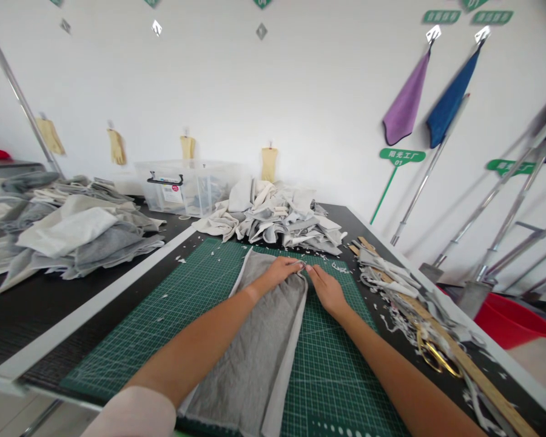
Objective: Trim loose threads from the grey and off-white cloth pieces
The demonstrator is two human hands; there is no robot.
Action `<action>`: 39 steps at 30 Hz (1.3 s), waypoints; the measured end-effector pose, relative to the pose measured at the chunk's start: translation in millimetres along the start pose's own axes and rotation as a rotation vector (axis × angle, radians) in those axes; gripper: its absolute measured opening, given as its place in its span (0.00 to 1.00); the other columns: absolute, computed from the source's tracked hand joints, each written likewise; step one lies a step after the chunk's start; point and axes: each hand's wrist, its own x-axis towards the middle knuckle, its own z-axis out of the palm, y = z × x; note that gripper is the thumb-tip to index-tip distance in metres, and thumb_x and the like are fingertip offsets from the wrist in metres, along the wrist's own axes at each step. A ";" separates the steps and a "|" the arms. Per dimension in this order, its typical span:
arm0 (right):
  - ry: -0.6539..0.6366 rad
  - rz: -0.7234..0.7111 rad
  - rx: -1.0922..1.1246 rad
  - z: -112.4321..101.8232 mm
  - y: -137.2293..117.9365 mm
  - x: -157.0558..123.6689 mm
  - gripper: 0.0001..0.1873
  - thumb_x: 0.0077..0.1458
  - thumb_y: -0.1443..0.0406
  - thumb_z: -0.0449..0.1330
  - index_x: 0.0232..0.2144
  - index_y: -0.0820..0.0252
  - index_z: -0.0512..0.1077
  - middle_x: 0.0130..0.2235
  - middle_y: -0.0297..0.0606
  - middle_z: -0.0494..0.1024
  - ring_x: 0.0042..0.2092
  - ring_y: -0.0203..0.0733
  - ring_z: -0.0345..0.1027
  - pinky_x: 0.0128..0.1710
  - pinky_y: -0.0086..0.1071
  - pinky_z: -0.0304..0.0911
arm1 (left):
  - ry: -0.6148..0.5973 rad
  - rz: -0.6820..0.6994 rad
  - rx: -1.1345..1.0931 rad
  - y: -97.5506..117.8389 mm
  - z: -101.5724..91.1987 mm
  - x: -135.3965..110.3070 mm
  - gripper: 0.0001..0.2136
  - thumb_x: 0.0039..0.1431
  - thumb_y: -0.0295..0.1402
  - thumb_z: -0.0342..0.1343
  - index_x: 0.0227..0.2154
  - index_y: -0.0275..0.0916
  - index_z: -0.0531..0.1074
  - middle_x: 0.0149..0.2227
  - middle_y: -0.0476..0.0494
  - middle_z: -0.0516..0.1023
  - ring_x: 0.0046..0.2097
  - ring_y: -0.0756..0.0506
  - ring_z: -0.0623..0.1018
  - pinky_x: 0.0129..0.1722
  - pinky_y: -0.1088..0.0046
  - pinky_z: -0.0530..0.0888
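Note:
A long grey cloth with pale edges lies lengthwise on the green cutting mat. At its far right corner my left hand pinches the fabric between thumb and fingers. Close beside it, my right hand is closed too, its fingertips meeting the same corner. A bit of the corner is bunched between the two hands; the exact fold is too small to make out. My left forearm crosses over the cloth, hiding part of it.
Heaps of grey and white cloths lie behind the mat and at left. A clear plastic bin stands at the back. Gold-handled scissors, a wooden ruler and fabric scraps lie at right. Beyond the edge is a red basin.

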 end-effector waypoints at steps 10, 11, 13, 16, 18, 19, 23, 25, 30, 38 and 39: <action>0.013 -0.018 0.033 -0.1 -0.9 -0.9 0.24 0.68 0.45 0.41 0.31 0.51 0.64 0.29 0.32 0.72 0.32 0.44 0.69 0.34 0.32 0.54 | -0.004 0.043 -0.008 1.2 -1.3 2.3 0.14 0.60 0.41 0.54 0.28 0.35 0.74 0.31 0.45 0.76 0.36 0.47 0.72 0.42 0.70 0.69; 0.015 -0.019 0.035 -0.1 -0.8 -0.9 0.23 0.68 0.45 0.41 0.31 0.51 0.64 0.29 0.32 0.72 0.32 0.44 0.69 0.34 0.32 0.54 | -0.011 0.037 -0.002 -0.5 -1.0 3.1 0.14 0.61 0.41 0.54 0.28 0.34 0.75 0.31 0.45 0.76 0.36 0.47 0.72 0.42 0.70 0.69; 0.015 -0.028 0.039 0.1 -0.7 -0.9 0.23 0.69 0.46 0.41 0.31 0.51 0.64 0.29 0.32 0.72 0.32 0.43 0.69 0.34 0.32 0.54 | -0.026 0.032 0.015 -4.8 -0.3 5.2 0.15 0.61 0.41 0.54 0.29 0.34 0.76 0.31 0.45 0.76 0.35 0.47 0.72 0.42 0.70 0.69; 0.012 -0.044 0.040 0.6 -0.8 -1.0 0.23 0.69 0.46 0.41 0.31 0.51 0.64 0.29 0.32 0.72 0.32 0.43 0.69 0.34 0.32 0.55 | -0.052 0.047 0.064 -9.4 0.3 7.3 0.17 0.62 0.43 0.53 0.29 0.33 0.76 0.30 0.46 0.76 0.34 0.48 0.71 0.40 0.70 0.68; 0.011 -0.044 0.034 0.7 -0.9 -1.2 0.23 0.69 0.46 0.41 0.31 0.51 0.64 0.29 0.32 0.72 0.31 0.43 0.68 0.33 0.31 0.54 | -0.054 0.069 0.095 -9.4 0.3 7.2 0.17 0.63 0.43 0.52 0.29 0.33 0.75 0.30 0.46 0.75 0.34 0.48 0.70 0.39 0.71 0.67; 0.011 -0.043 0.032 0.6 -1.0 -1.4 0.23 0.69 0.46 0.41 0.31 0.51 0.63 0.29 0.32 0.71 0.31 0.42 0.68 0.33 0.31 0.54 | -0.052 0.080 0.111 -8.6 0.2 6.8 0.18 0.64 0.43 0.52 0.29 0.33 0.75 0.29 0.47 0.74 0.34 0.48 0.70 0.38 0.72 0.67; 0.010 -0.045 0.029 0.1 -0.5 -1.5 0.24 0.69 0.46 0.40 0.31 0.52 0.63 0.28 0.31 0.71 0.31 0.41 0.67 0.32 0.31 0.54 | -0.062 0.111 0.173 -4.8 -0.4 4.9 0.18 0.65 0.44 0.50 0.28 0.34 0.73 0.28 0.48 0.73 0.33 0.49 0.69 0.37 0.73 0.66; 0.012 -0.044 0.027 0.1 0.2 -1.1 0.24 0.69 0.46 0.40 0.31 0.52 0.63 0.28 0.31 0.71 0.30 0.41 0.67 0.33 0.31 0.54 | -0.070 0.111 0.197 -4.6 -0.6 4.9 0.18 0.65 0.44 0.50 0.28 0.34 0.72 0.28 0.48 0.73 0.33 0.49 0.68 0.36 0.74 0.66; 0.011 -0.049 0.020 0.9 2.4 -0.1 0.24 0.69 0.46 0.40 0.31 0.52 0.64 0.29 0.31 0.71 0.31 0.42 0.68 0.33 0.30 0.55 | -0.069 0.104 0.217 -7.8 -0.7 6.6 0.18 0.65 0.44 0.50 0.28 0.34 0.73 0.29 0.47 0.73 0.33 0.49 0.69 0.36 0.74 0.66; 0.011 -0.076 0.016 0.6 2.2 0.7 0.24 0.70 0.47 0.40 0.31 0.52 0.63 0.28 0.32 0.71 0.31 0.41 0.68 0.33 0.30 0.56 | -0.069 0.108 0.178 -9.5 -0.8 5.4 0.19 0.65 0.44 0.50 0.28 0.33 0.73 0.28 0.48 0.73 0.32 0.49 0.68 0.35 0.74 0.65; 0.012 -0.079 0.014 0.4 1.8 0.7 0.23 0.70 0.47 0.40 0.31 0.52 0.63 0.28 0.32 0.71 0.31 0.42 0.68 0.33 0.30 0.56 | -0.069 0.106 0.176 -9.6 -0.8 5.4 0.19 0.65 0.45 0.50 0.28 0.33 0.73 0.28 0.48 0.72 0.32 0.49 0.68 0.35 0.74 0.65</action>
